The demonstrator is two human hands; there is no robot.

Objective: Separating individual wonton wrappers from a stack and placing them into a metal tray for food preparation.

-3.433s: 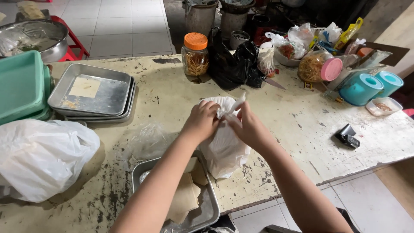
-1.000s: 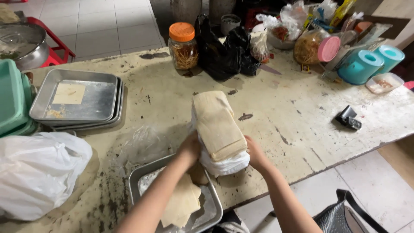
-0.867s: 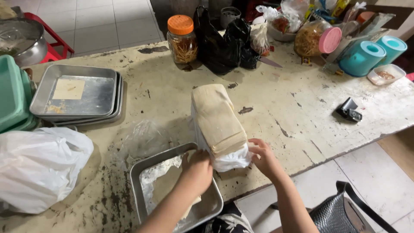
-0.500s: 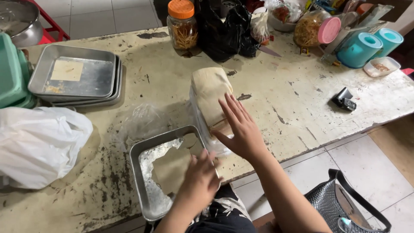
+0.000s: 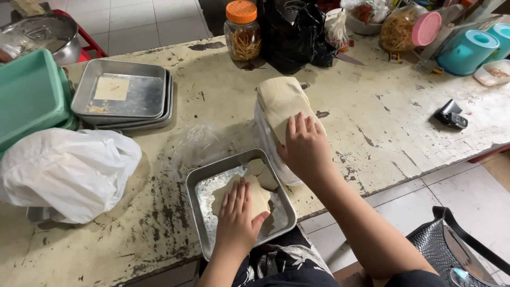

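Worn, paint-chipped cream table (image 5: 212, 79). On it: metal tray (image 5: 199, 183) at near edge; stacked metal trays (image 5: 85, 85) far left; green tub (image 5: 26, 90); white plastic bag (image 5: 64, 170); clear plastic wrap (image 5: 199, 143); bagged stack of pale sheets (image 5: 276, 98); orange-lidded jar (image 5: 241, 29); black bag (image 5: 292, 37); teal containers (image 5: 467, 50); small black object (image 5: 450, 114).

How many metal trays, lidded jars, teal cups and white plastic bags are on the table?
Metal trays: 3, one under the left hand at, two stacked
Lidded jars: 2, orange lid, pink lid
Teal cups: 2
White plastic bags: 1
Total: 8
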